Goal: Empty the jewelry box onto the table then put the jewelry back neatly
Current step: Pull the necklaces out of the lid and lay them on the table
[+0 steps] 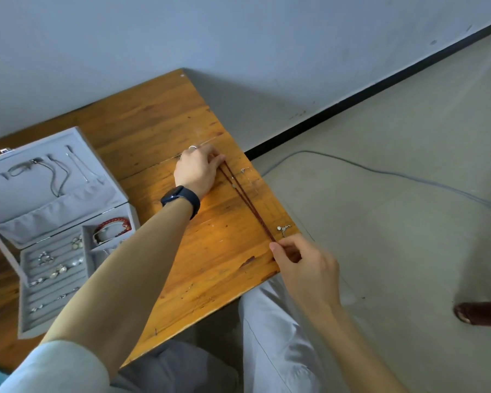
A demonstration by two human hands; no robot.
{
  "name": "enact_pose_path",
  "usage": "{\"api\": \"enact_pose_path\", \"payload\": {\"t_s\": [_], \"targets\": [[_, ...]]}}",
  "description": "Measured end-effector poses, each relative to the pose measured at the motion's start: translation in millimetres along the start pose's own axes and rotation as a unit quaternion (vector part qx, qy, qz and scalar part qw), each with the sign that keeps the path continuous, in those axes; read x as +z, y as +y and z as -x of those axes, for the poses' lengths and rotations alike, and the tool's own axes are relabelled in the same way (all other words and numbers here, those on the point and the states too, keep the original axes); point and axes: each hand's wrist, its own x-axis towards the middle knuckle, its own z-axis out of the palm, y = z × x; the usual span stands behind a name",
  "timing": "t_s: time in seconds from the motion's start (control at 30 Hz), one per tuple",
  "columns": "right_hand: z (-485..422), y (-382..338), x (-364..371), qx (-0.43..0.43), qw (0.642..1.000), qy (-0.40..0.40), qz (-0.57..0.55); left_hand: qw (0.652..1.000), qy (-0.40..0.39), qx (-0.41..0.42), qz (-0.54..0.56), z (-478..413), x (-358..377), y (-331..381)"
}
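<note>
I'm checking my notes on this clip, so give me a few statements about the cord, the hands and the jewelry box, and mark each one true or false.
1. The reddish-brown cord is stretched between both hands. True.
2. The left hand has a bare wrist. False: a dark watch sits on it.
3. The jewelry box is closed. False: its lid stands open, with chains hanging inside.
4. The right hand pinches the cord's near end by the edge of the table. True.
5. The red bracelet lies on the table beside the cord. False: it sits in a compartment of the box.
</note>
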Motion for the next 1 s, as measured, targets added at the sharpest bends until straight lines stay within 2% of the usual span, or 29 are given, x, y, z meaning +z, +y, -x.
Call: {"api": "enact_pose_path", "payload": {"t_s": [0.47, 0.7, 0.93, 1.0], "targets": [[7, 1, 4, -0.024, 0.997, 0.055, 0.039, 0.999, -0.007, 0.037, -0.02, 2, 5, -1], [7, 5, -6, -0.015, 0.997, 0.021, 0.07, 0.998, -0.027, 0.041, -0.029, 4, 2, -2], [22, 13, -8, -0.03, 0.995, 0.082, 0.043, 0.998, -0.037, 0.047, -0.031, 8, -3, 1], [27, 19, -5, -0.058, 0.993, 0.095, 0.039, 0.997, -0.025, 0.068, -0.034, 18, -7, 3]]}}
